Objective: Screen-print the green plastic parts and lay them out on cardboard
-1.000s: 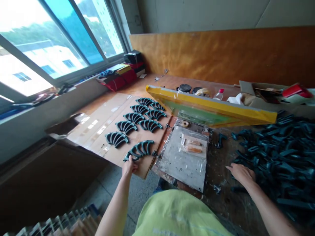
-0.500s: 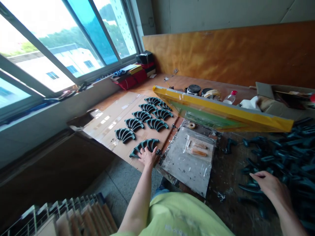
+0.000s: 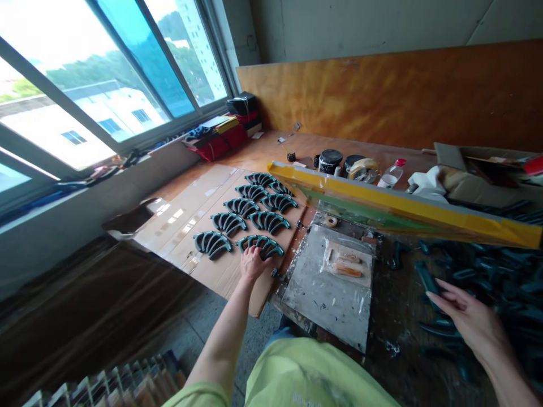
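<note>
My left hand (image 3: pixel 253 263) presses its fingers onto the near edge of a fan of curved dark green handle-like parts (image 3: pixel 271 245) lying on flat cardboard (image 3: pixel 182 206). Beside it to the left lies another such fan (image 3: pixel 212 244), and several more stand in two rows farther back. Over at the right, my right hand (image 3: pixel 470 319) has a single dark green handle-like part (image 3: pixel 425 277) between thumb and fingers, tilted up. Beneath and behind that hand spreads a heap of similar dark green parts (image 3: pixel 487 271).
Between my hands is a grey board (image 3: pixel 326 302) with a plastic-wrapped packet (image 3: pixel 348 263) and a tape roll (image 3: pixel 331 221). A yellow-edged screen frame (image 3: pixel 382 195) leans across behind it. Jars (image 3: pixel 330 161), a red-capped bottle (image 3: pixel 392 174) and a carton (image 3: pixel 475 164) stand beyond.
The fan under my left hand has shifted away from me, up beside the other fans. My right hand has picked up a dark green part from the heap. The view has turned slightly.
</note>
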{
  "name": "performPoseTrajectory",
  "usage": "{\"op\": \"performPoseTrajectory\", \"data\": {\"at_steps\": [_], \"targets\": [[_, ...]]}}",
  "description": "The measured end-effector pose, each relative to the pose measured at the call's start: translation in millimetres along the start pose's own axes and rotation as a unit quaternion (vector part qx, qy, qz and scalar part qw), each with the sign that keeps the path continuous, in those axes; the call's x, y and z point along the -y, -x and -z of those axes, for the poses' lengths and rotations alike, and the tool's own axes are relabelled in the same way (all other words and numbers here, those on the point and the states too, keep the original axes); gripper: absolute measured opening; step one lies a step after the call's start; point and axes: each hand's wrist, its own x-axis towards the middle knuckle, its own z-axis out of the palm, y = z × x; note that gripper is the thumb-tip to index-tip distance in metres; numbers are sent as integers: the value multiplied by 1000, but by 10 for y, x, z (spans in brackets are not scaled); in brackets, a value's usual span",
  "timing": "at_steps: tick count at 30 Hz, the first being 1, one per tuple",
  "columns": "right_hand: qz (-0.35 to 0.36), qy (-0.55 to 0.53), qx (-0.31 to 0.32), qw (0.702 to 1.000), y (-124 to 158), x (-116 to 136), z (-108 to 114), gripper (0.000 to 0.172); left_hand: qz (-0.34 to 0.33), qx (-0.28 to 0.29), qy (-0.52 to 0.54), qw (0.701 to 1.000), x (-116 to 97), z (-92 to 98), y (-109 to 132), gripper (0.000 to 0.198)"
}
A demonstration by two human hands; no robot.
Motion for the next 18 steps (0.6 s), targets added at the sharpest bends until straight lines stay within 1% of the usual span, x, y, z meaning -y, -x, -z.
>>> {"op": "performPoseTrajectory", "data": {"at_steps": [2,4,7,9,11,14,16,18], "targets": [[20,-12,48,999,71,289,-155,53,-13,0,-3,1000,75,1,-215,51],[92,-6,75,993,140,579,-340,43,-20,-2,-5,1000,125,-9,-349,51],[216,5,77,973,215,957,-647,29,-30,-8,-4,1000,155,-55,-373,54],[263,20,65,962,227,1142,-841,25,-33,-23,2,999,156,-104,-307,59],[293,40,60,953,210,1267,-997,25,-46,-63,25,997,147,-149,-220,62],[317,76,69,943,171,1367,-1124,29,-77,-133,103,983,86,-138,-101,57],[319,106,77,939,160,1403,-1140,32,-90,-147,166,971,-26,-30,-49,49],[310,144,82,936,161,1439,-1127,34,-97,-140,228,959,-220,181,-35,41]]}}
